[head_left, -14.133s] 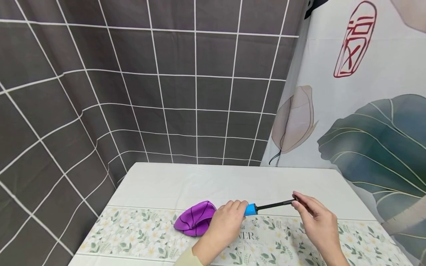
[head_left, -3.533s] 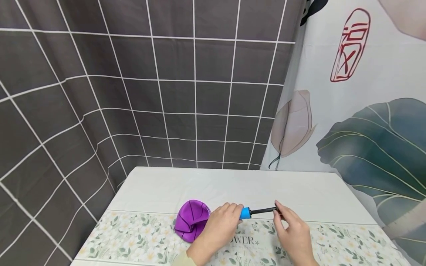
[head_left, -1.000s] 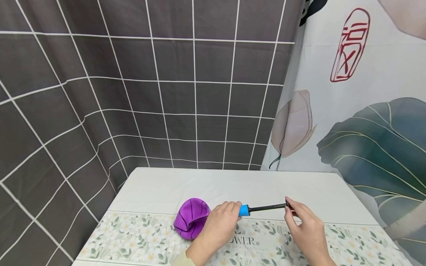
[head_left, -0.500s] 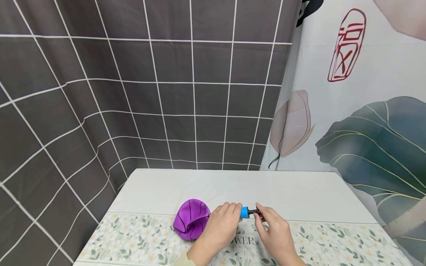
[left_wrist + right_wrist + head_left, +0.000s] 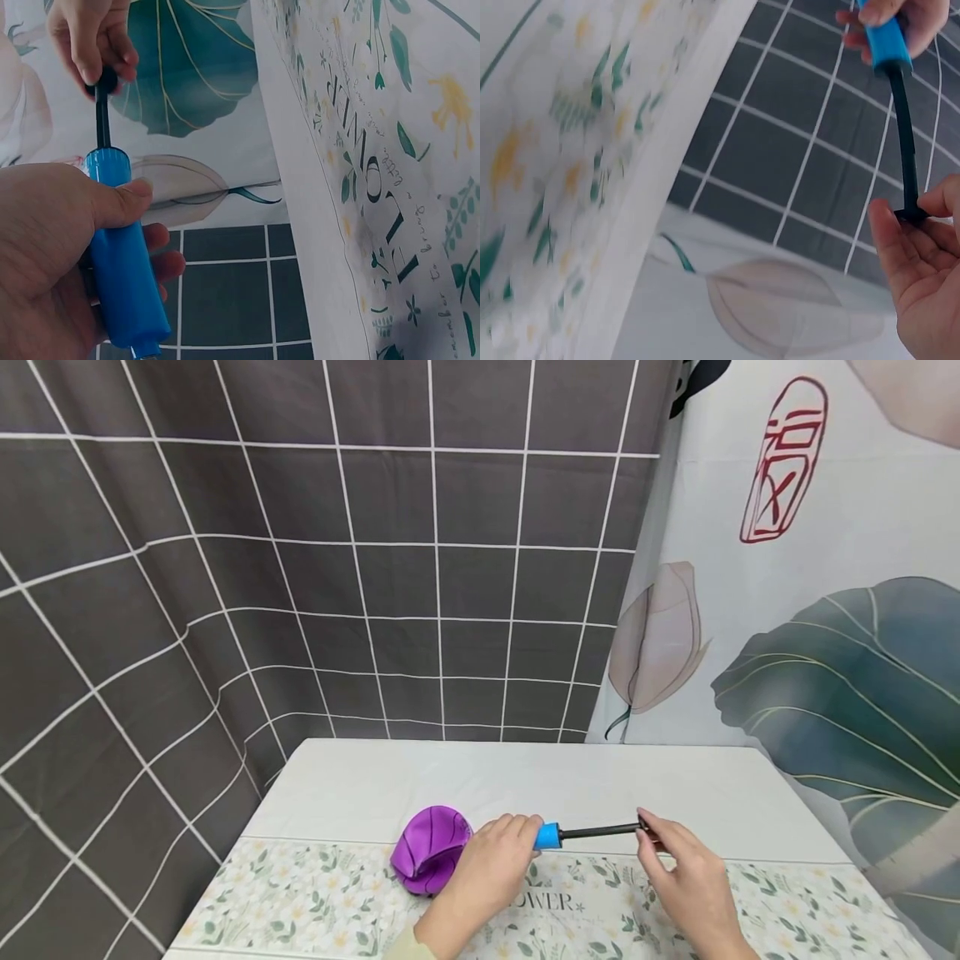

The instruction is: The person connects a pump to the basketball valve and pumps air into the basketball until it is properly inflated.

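A blue hand pump (image 5: 131,277) is gripped round its barrel by the left hand (image 5: 491,864), thumb across the front in the left wrist view. From the barrel's right end the black plunger rod (image 5: 600,831) stands well drawn out. The right hand (image 5: 690,872) pinches the small black handle (image 5: 911,215) at the rod's end between thumb and fingers. Just left of the left hand a purple ball (image 5: 431,843) with black lines sits on the table, soft and dented, a fold across its front. Its right side and the pump's left end are hidden by the left hand in the head view.
The table (image 5: 450,768) has a white cloth with a floral band (image 5: 300,893) and printed lettering. Behind it hangs a dark curtain with white grid lines (image 5: 480,577). A white cloth with leaf prints (image 5: 840,677) hangs at the right.
Since half a second ago the right hand has moved right, drawing the plunger rod out; before that it was pushed in from a drawn-out position. The ball looks rounder than 14 seconds ago.
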Tool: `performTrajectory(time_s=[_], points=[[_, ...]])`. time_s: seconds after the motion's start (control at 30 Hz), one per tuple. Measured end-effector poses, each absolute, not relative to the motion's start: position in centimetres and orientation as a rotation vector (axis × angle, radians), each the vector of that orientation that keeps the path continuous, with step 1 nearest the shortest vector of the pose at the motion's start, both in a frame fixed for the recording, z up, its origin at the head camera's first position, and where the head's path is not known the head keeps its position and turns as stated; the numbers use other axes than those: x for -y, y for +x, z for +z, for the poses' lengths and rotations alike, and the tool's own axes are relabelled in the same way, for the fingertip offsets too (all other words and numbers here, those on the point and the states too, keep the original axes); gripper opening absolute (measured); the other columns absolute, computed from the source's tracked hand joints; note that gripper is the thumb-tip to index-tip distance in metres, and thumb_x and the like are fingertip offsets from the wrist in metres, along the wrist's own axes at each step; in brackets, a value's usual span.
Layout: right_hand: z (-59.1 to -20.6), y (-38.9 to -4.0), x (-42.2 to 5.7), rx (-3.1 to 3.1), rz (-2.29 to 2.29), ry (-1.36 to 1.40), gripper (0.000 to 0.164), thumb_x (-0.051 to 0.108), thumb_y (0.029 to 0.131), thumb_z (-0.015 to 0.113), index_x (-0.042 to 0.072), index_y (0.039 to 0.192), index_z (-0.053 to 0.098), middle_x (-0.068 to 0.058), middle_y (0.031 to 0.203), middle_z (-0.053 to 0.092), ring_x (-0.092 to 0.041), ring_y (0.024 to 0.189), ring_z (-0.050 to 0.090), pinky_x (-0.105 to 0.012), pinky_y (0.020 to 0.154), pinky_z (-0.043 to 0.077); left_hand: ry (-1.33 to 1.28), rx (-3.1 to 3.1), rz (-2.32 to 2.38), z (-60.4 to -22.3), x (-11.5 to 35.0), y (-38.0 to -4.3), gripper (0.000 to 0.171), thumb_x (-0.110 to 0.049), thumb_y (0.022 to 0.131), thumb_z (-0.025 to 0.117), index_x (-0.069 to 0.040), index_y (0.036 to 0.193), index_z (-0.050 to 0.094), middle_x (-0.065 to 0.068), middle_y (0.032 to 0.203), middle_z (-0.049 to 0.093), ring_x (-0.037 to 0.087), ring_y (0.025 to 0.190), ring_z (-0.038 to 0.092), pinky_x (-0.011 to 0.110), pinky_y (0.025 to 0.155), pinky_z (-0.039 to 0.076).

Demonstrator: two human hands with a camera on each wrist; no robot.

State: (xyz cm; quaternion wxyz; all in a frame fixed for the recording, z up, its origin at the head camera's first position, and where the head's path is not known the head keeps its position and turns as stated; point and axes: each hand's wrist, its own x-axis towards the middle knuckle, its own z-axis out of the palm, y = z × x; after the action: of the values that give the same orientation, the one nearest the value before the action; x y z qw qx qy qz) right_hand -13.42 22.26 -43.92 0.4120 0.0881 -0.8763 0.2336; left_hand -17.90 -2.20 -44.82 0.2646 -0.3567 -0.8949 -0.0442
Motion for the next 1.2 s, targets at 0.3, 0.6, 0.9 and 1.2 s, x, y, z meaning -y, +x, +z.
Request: performTrajectory(time_s=[0.3,0.6,0.9,1.2], points=[[-44.1,-13.5,-22.0,2.169,0.616,0.166,0.037,-0.009,0.078,0.076,-0.001,0.114,0.074,-0.011,0.094,0.074,-0.024,0.070,0.071,-0.004,0.064,0.050,-0.941,2.399,-0.119,-45.0,2.2,-17.9,0.038,-0.023,0.089,0.077,-0.008,0.121,0.063,0.000,0.103,0.070,0.012,0.090,0.065,0.024,0.081,0.056],[-45.0,-14.1,-17.5,2.156,0.630,0.197,0.033,-0.008,0.078,0.076,-0.003,0.110,0.073,-0.009,0.091,0.074,-0.014,0.067,0.069,-0.010,0.063,0.054,-0.909,2.336,-0.093,-45.1,2.0,-17.9,0.036,-0.024,0.087,0.079,-0.007,0.116,0.067,0.000,0.100,0.070,0.013,0.085,0.064,0.025,0.076,0.057],[-45.3,-14.0,-15.4,2.250,0.706,0.245,0.031,-0.005,0.080,0.079,-0.001,0.111,0.075,-0.003,0.089,0.073,-0.008,0.067,0.068,-0.016,0.058,0.056,-0.934,2.337,-0.093,-45.2,1.9,-17.9,0.034,-0.025,0.088,0.078,-0.008,0.116,0.067,0.000,0.102,0.071,0.013,0.087,0.065,0.025,0.078,0.057],[-43.9,-13.7,-18.9,2.263,0.704,0.153,0.033,-0.004,0.080,0.078,0.003,0.112,0.076,-0.005,0.095,0.076,-0.015,0.071,0.070,-0.012,0.057,0.052,-0.950,2.421,-0.134,-44.9,2.3,-18.2,0.039,-0.026,0.089,0.077,-0.009,0.122,0.064,-0.001,0.106,0.071,0.012,0.093,0.066,0.023,0.080,0.056]])
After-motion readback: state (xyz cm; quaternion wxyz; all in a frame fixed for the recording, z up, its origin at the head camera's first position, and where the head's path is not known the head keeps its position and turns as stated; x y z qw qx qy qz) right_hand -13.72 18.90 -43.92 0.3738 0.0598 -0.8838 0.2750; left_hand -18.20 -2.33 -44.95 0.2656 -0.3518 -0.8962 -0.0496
